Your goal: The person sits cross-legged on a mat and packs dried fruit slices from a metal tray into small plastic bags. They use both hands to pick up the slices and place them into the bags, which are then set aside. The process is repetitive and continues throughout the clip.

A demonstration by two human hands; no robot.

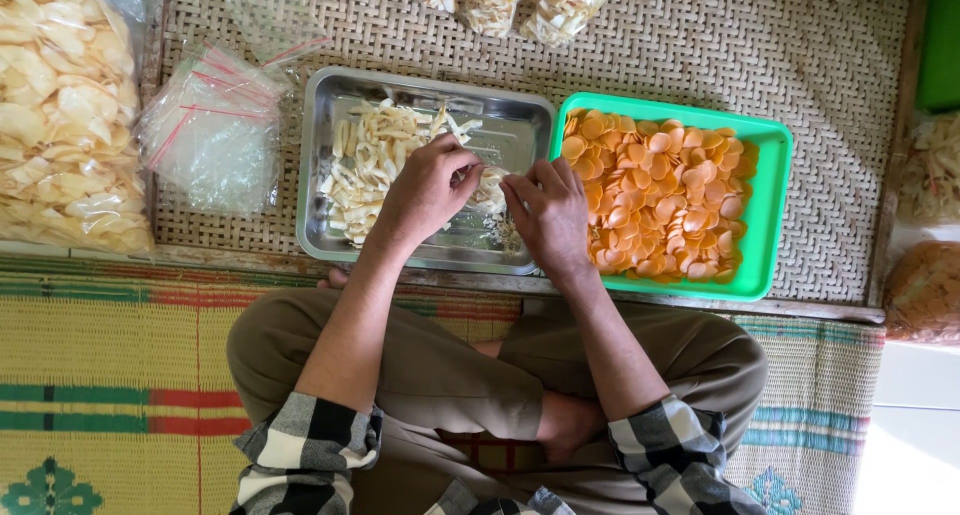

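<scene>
I sit cross-legged before a woven bamboo tray (700,35). A steel pan (520,115) holds pale white chips (375,160) heaped at its left side. My left hand (425,190) and my right hand (550,215) meet over the pan's right half, both pinching a small clear plastic bag (490,187) partly filled with white chips. Right of the pan, a green plastic tray (770,175) is full of round orange chips (655,195).
A stack of empty clear zip bags (210,135) lies left of the pan. A big sack of pale crackers (60,115) sits far left. Three filled small bags (500,0) rest at the top edge. Striped mat (110,375) lies under my legs; another bag of crackers (925,290) lies at right.
</scene>
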